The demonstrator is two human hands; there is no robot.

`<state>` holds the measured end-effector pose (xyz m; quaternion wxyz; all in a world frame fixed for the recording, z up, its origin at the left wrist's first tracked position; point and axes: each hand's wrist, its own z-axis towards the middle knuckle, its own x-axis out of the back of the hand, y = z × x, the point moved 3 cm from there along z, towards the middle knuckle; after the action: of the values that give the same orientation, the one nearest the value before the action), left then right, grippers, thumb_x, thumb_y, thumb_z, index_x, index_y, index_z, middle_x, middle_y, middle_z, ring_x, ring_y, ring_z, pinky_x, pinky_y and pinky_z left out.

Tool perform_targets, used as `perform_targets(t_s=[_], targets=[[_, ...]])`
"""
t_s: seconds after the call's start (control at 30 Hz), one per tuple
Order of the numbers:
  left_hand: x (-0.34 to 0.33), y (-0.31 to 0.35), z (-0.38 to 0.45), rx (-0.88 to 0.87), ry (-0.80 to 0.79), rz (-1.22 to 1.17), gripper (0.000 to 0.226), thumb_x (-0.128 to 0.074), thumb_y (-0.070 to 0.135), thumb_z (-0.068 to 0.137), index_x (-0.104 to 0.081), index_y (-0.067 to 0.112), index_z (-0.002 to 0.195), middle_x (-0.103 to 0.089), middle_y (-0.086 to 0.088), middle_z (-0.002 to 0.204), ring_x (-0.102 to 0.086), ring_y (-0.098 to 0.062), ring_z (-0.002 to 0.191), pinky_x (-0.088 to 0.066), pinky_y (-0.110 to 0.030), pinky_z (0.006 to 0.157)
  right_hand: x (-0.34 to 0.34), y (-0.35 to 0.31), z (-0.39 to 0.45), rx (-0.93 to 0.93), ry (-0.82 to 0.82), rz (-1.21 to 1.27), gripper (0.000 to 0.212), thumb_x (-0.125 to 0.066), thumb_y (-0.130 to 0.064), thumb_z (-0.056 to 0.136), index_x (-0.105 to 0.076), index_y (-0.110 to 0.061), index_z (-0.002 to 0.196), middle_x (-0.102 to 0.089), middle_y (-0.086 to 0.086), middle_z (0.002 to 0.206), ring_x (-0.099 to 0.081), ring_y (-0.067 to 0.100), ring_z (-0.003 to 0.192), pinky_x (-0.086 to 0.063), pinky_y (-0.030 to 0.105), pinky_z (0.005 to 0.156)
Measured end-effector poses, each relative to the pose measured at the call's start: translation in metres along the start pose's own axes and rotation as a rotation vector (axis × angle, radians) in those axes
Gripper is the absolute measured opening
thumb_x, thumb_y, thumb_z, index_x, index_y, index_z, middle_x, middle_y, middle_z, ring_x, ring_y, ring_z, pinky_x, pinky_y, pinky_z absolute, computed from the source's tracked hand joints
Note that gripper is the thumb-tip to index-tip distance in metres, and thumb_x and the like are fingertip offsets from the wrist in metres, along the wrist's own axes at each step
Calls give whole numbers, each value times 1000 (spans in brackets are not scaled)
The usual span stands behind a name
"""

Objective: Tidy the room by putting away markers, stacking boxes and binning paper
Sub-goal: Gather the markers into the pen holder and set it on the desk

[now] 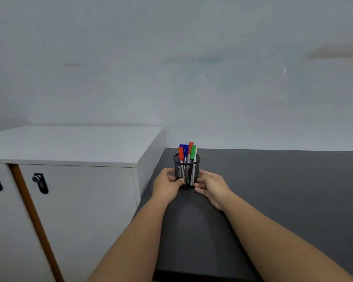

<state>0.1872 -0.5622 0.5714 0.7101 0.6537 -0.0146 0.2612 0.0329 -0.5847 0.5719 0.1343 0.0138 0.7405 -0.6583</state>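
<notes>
Markers (186,151) stand in mesh cup (186,171), clasped between left hand (167,185) and right hand (211,187).

The pen holder (186,171) was black wire mesh, see-through in a fine grid. The markers (187,152) standing in it wore caps of orange-red, blue and green, with pale white or grey barrels below. The desk (273,180) under it was plain dark grey. On the left, the cabinet (73,155) was white, with an orange-brown strip (32,210) running down between its doors and black locks (40,183) on them. The far wall (171,58) was pale grey-white, with faint brownish and bluish smudges.
</notes>
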Motion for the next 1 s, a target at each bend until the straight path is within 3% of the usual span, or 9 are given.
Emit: perform_targets(t_s=[0.17,0.33,0.57,0.67,0.77,0.87,1.0], targets=[[-14,-8,54,17,16,29,30,-72,21,85,-61,22,113,-69,3,92,-65,-11,88,-47,-26,77,10,-1,62,52,30,-98,38,-42,-1,94,-60,-20,122,-65,3,93,-55,16,86,-51,32,87],[-31,-16,107,3,92,17,16,-72,19,85,-60,18,96,-66,2,87,-61,-10,79,-45,-25,69,15,-2,128,130,40,-186,36,-46,-3,93,-67,-18,119,-67,-3,80,-54,9,76,-50,23,72],[-46,-23,172,29,152,26,9,-64,10,86,-61,18,89,-62,5,75,-60,-17,77,-46,-26,70,5,-5,199,235,40,-367,49,-44,1,89,-59,-19,132,-66,1,83,-54,14,76,-50,30,78],[-47,-26,196,29,185,39,22,-57,8,87,-67,13,105,-71,-3,92,-65,-21,86,-48,-24,74,2,-4,231,283,46,-506,49,-46,-7,89,-56,-20,135,-65,-4,84,-57,11,82,-51,34,91],[-49,-23,212,16,175,102,34,-53,7,91,-65,10,123,-72,-9,112,-65,-22,104,-44,-19,85,-1,-5,254,328,43,-629,44,-44,-10,90,-58,-15,130,-60,-2,77,-54,13,80,-50,37,89],[-53,-23,226,12,130,178,42,-48,9,96,-58,10,136,-65,-7,131,-58,-20,122,-37,-17,94,-2,-6,270,335,49,-674,46,-44,-14,90,-54,-15,136,-60,-4,83,-55,13,86,-49,39,94],[-58,-28,241,1,31,288,50,-46,14,95,-49,19,145,-56,-1,143,-50,-18,134,-33,-22,109,-3,-6,284,320,40,-692,51,-44,-16,91,-48,-20,142,-58,-8,87,-52,11,87,-46,30,89]])
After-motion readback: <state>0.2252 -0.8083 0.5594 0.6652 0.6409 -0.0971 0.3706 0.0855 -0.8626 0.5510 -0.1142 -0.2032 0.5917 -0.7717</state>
